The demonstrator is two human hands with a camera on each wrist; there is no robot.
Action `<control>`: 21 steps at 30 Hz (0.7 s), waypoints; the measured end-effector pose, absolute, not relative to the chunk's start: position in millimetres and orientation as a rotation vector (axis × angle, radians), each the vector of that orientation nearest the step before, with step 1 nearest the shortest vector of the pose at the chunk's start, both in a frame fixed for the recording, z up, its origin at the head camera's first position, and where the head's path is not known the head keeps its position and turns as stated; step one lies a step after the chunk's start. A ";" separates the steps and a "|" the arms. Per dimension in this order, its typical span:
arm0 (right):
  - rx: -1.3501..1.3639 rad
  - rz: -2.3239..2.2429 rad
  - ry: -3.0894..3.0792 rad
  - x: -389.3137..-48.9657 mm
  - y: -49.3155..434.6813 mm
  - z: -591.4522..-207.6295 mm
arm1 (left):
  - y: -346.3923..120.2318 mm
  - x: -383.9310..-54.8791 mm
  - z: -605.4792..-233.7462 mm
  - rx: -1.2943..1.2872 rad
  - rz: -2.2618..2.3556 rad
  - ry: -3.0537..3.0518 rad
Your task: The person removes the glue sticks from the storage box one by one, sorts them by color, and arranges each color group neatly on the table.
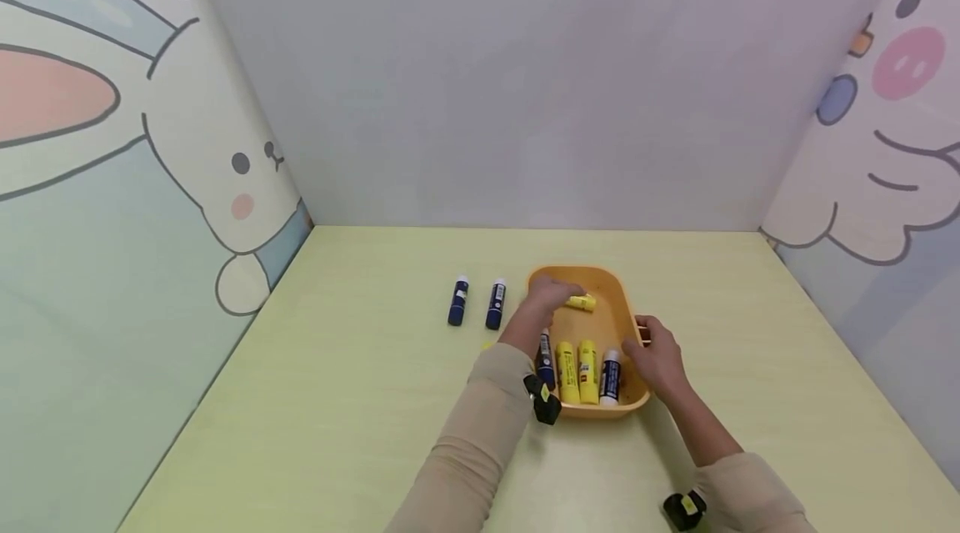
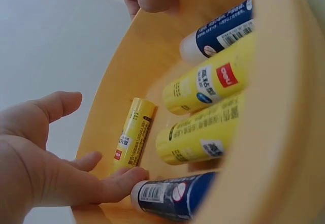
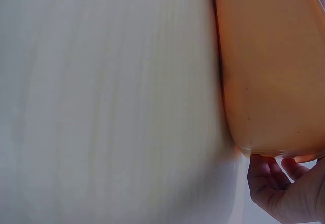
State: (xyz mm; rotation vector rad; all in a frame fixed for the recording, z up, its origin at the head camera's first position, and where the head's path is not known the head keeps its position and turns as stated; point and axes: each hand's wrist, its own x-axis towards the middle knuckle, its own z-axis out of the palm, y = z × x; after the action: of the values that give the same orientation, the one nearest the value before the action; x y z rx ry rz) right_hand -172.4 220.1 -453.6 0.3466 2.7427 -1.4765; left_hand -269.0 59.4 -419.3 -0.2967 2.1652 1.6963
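An orange plastic basket point(image 1: 592, 412) holds several glue sticks. Two yellow glue sticks point(image 1: 567, 374) lie side by side near its front, between a dark blue glue stick point(image 1: 545, 362) and a white-capped blue one point(image 1: 610, 377). Another yellow glue stick point(image 2: 134, 132) lies at the far end. Over the basket's left side is my left hand point(image 1: 550, 299), its fingers loosely spread and holding nothing, one fingertip close to the dark blue stick in the left wrist view. My right hand point(image 1: 658, 356) grips the basket's right side at the handle.
Two dark blue glue sticks point(image 1: 458, 301) with white caps lie on the pale yellow table point(image 1: 360, 399), left of the basket. A small yellow bit point(image 1: 487, 344) shows beside my left forearm, mostly hidden. Walls with cartoon animals point(image 1: 202, 141) enclose the table.
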 end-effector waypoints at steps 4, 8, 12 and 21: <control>0.353 -1.469 2.741 -171.9 220.0 -452.1 | 62.3 -271.5 -422.0 -0.351 1.728 2.170; 0.361 -1.460 2.739 -170.2 219.9 -452.2 | 63.7 -271.0 -427.1 -0.379 1.746 2.178; 0.359 -1.453 2.742 -169.0 219.9 -453.6 | 64.9 -270.5 -431.3 -0.403 1.713 2.182; 0.351 -1.459 2.762 -170.7 220.1 -453.1 | 65.3 -271.9 -430.4 -0.435 1.749 2.096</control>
State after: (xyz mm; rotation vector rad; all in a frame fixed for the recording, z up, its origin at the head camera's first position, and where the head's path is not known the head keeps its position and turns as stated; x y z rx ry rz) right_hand -170.7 220.1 -453.1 0.3507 2.7617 -1.4590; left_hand -271.9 65.3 -430.4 -0.4348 2.0961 1.7485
